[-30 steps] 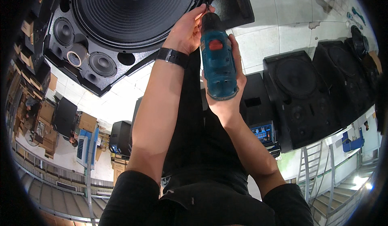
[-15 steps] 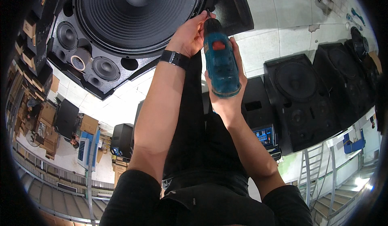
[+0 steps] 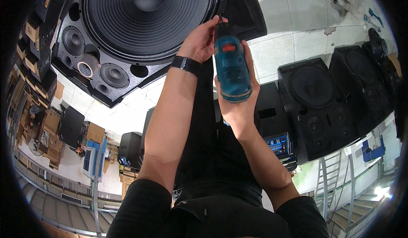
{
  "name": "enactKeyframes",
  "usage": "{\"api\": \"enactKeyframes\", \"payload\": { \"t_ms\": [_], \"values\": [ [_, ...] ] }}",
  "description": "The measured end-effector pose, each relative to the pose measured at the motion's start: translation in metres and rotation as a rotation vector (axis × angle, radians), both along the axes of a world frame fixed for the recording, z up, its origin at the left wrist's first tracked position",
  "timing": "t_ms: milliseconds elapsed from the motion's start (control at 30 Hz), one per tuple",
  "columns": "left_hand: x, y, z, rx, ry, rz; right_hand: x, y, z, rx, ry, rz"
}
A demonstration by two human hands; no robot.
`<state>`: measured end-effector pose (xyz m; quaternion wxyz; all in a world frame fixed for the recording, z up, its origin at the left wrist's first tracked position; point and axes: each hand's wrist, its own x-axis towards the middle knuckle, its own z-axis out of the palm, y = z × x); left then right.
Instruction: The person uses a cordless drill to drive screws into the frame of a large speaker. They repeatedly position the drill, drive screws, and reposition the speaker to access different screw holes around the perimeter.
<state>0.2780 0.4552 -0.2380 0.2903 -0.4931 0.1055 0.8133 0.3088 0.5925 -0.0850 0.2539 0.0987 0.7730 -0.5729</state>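
My right hand (image 3: pixel 248 78) is wrapped round a teal cordless drill (image 3: pixel 232 70), whose black chuck points away from me. At the chuck's tip, the fingers of my left hand (image 3: pixel 199 42) are pinched together. What they hold there is too small and too hidden to make out. Both hands are over the lower right edge of a large black speaker cabinet (image 3: pixel 140 81), beside its big ribbed cone (image 3: pixel 123 21). A roll of tape (image 3: pixel 88 65) rests on the cabinet among smaller drivers.
More black speaker cabinets (image 3: pixel 312 85) stand on the right, near a device with a lit blue screen (image 3: pixel 277 145). Pale tiles (image 3: pixel 276 46) cover the floor. Cardboard boxes (image 3: pixel 94 132) are at the left, and a metal ladder (image 3: pixel 329 178) is at the lower right.
The view has shifted slightly, so the cabinet appears a little lower and further right. Both hands keep their hold at the same edge, with the drill's chuck marginally lower in view.
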Motion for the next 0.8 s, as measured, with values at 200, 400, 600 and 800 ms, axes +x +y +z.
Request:
{"api": "enactKeyframes", "payload": {
  "t_ms": [200,400,600,800],
  "values": [
    [-0.005,0.006,0.008,-0.101,-0.05,-0.037,-0.003,-0.011,0.003,-0.086,-0.127,-0.146],
    [-0.003,0.006,0.009,-0.023,-0.049,0.024,-0.005,-0.008,0.006,0.024,-0.021,-0.029],
    [0.002,0.01,0.004,-0.011,-0.039,0.08,-0.006,-0.008,0.004,0.018,0.001,-0.018],
    [-0.009,0.004,0.026,-0.263,-0.023,-0.108,-0.018,-0.01,0.008,0.067,-0.035,0.04]
  ]
}}
